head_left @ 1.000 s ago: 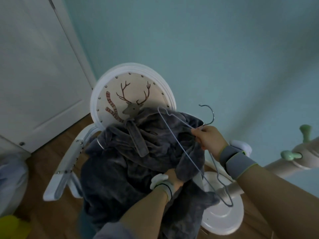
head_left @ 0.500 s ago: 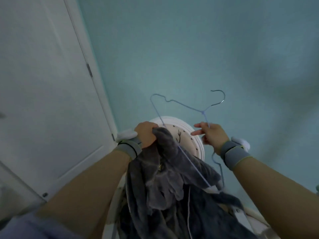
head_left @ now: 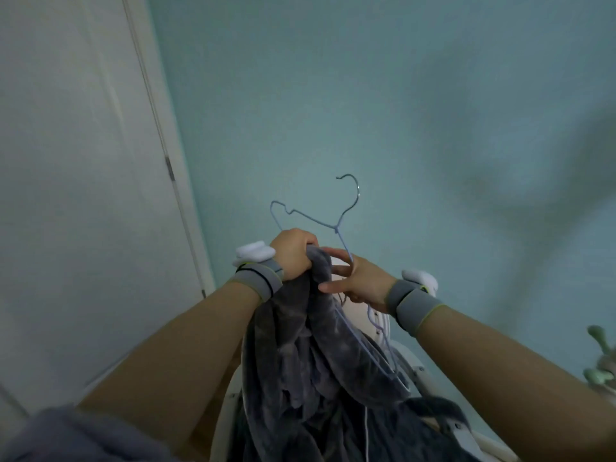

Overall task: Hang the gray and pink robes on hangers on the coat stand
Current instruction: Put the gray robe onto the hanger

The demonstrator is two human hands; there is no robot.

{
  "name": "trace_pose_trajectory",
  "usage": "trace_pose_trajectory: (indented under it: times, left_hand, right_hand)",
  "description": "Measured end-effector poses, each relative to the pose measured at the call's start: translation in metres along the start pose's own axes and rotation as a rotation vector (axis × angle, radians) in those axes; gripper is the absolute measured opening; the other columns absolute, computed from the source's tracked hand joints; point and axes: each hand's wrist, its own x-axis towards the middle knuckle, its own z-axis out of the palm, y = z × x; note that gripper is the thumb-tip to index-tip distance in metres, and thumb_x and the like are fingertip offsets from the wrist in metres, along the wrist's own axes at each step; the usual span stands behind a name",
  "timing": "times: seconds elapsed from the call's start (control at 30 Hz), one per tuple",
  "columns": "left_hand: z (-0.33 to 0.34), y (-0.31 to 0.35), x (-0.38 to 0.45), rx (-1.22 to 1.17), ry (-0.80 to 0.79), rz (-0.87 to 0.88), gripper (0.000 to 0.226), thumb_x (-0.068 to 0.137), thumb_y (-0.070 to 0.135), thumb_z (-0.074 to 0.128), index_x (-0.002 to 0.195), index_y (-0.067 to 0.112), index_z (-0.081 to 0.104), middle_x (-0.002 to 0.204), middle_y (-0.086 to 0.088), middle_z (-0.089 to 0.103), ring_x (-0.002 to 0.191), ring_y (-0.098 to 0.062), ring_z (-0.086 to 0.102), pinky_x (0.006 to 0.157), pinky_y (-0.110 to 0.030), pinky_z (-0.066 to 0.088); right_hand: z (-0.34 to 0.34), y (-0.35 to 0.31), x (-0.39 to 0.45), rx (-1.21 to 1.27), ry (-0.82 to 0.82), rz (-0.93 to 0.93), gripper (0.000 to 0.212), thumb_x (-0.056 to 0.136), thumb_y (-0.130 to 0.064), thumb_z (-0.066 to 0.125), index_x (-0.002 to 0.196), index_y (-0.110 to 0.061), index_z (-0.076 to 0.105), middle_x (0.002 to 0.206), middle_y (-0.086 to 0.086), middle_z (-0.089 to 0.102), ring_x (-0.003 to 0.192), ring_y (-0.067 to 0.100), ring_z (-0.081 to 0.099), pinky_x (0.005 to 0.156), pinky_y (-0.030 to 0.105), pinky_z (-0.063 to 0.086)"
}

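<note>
The gray robe (head_left: 310,361) hangs in thick folds from my left hand (head_left: 293,256), which is clenched on its top edge, raised in front of the teal wall. A thin blue wire hanger (head_left: 313,219) sticks up behind both hands, hook uppermost. One arm of it runs down into the robe's folds. My right hand (head_left: 358,281) grips the hanger's other arm just below the neck, with its fingers spread against the robe. Part of the coat stand, pale green pegs (head_left: 601,361), shows at the right edge. No pink robe is visible.
A white chair (head_left: 416,368) stands under the robe, mostly hidden by it. A white door (head_left: 73,195) fills the left side, its hinge edge meeting the teal wall (head_left: 400,95). My gray sleeve lies at the bottom left corner.
The hanger has tilted more upright and shifted left. My right hand has moved in against my left hand and the robe's top edge. The view has tipped further up the wall.
</note>
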Motion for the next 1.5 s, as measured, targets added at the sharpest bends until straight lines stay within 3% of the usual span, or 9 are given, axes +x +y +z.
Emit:
trace_pose_trajectory:
  times: [0.17,0.3,0.53,0.8,0.97,1.1,1.2,1.37,1.5]
  left_hand:
    - [-0.009,0.013,0.006,-0.022,-0.007,0.011,0.022,0.077,0.006,0.064,0.097,0.004,0.07,0.105,-0.017,0.07,0.099,-0.03,0.064,0.081,-0.028,0.046]
    - [0.004,0.011,-0.001,-0.144,0.065,-0.103,0.028,0.075,0.015,0.072,0.1,0.003,0.066,0.106,-0.019,0.068,0.101,-0.03,0.062,0.08,-0.03,0.045]
    - [0.071,-0.01,-0.031,-0.282,-0.087,-0.395,0.04,0.068,0.028,0.07,0.104,0.012,0.067,0.109,-0.014,0.069,0.104,-0.026,0.064,0.072,-0.021,0.039]
    - [-0.005,-0.011,-0.005,-0.426,0.317,-0.314,0.023,0.087,-0.001,0.053,0.105,-0.011,0.062,0.113,-0.029,0.064,0.109,-0.033,0.06,0.092,-0.039,0.045]
    - [-0.059,0.052,0.022,-0.329,0.262,-0.026,0.017,0.081,-0.003,0.056,0.094,-0.006,0.066,0.085,-0.013,0.061,0.084,-0.011,0.05,0.065,-0.023,0.042]
    - [-0.053,0.081,0.034,-0.252,0.208,0.044,0.012,0.08,-0.001,0.056,0.087,-0.006,0.064,0.081,-0.014,0.057,0.081,-0.011,0.048,0.06,-0.022,0.033]
    - [-0.044,0.079,0.033,-0.26,0.232,0.013,0.008,0.077,0.003,0.064,0.078,0.009,0.059,0.079,-0.01,0.055,0.078,-0.014,0.048,0.056,-0.025,0.029]
    - [0.021,0.038,0.004,-0.338,-0.134,-0.197,0.037,0.072,0.026,0.078,0.104,0.011,0.066,0.106,-0.007,0.068,0.095,-0.013,0.059,0.082,-0.02,0.043]
    - [0.065,0.008,-0.021,-0.372,-0.162,-0.395,0.029,0.081,0.009,0.063,0.108,-0.001,0.066,0.1,-0.014,0.066,0.088,-0.017,0.055,0.069,-0.019,0.038]
  right_hand:
    - [-0.008,-0.035,-0.003,-0.403,0.012,0.049,0.014,0.079,-0.012,0.07,0.086,-0.012,0.058,0.063,0.005,0.046,0.046,0.013,0.033,0.038,0.019,0.026]
    - [-0.017,-0.062,-0.005,-0.776,0.234,-0.038,0.004,0.081,-0.011,0.062,0.077,-0.01,0.062,0.071,0.01,0.057,0.067,0.023,0.053,0.05,0.021,0.04]
    - [-0.052,-0.09,-0.01,-0.689,0.56,-0.18,0.025,0.079,0.0,0.048,0.093,-0.008,0.068,0.101,0.018,0.069,0.1,0.029,0.062,0.083,0.032,0.049]
    - [-0.119,-0.061,-0.021,-0.718,0.656,0.099,0.017,0.077,-0.008,0.065,0.094,-0.007,0.069,0.083,0.01,0.058,0.089,0.028,0.062,0.071,0.025,0.04]
    - [-0.097,-0.055,-0.031,-0.159,0.331,-0.07,0.05,0.07,0.015,0.065,0.116,-0.006,0.063,0.101,0.019,0.067,0.083,0.025,0.063,0.076,0.032,0.053]
    - [-0.064,-0.058,-0.027,0.105,-0.04,-0.191,0.035,0.073,0.008,0.069,0.093,-0.021,0.066,0.091,0.002,0.073,0.083,0.017,0.07,0.073,0.029,0.059]
    - [-0.06,-0.054,-0.027,-0.034,0.141,-0.075,0.014,0.075,-0.004,0.071,0.073,-0.015,0.064,0.058,-0.003,0.066,0.051,0.009,0.061,0.047,0.016,0.046]
    - [-0.081,-0.069,-0.028,0.078,0.389,-0.137,0.009,0.082,0.002,0.055,0.086,-0.003,0.062,0.073,0.015,0.06,0.065,0.026,0.058,0.064,0.034,0.049]
    - [-0.103,-0.074,-0.028,-0.008,0.477,-0.144,0.009,0.083,-0.001,0.054,0.09,-0.005,0.059,0.069,0.012,0.054,0.058,0.022,0.05,0.052,0.025,0.04]
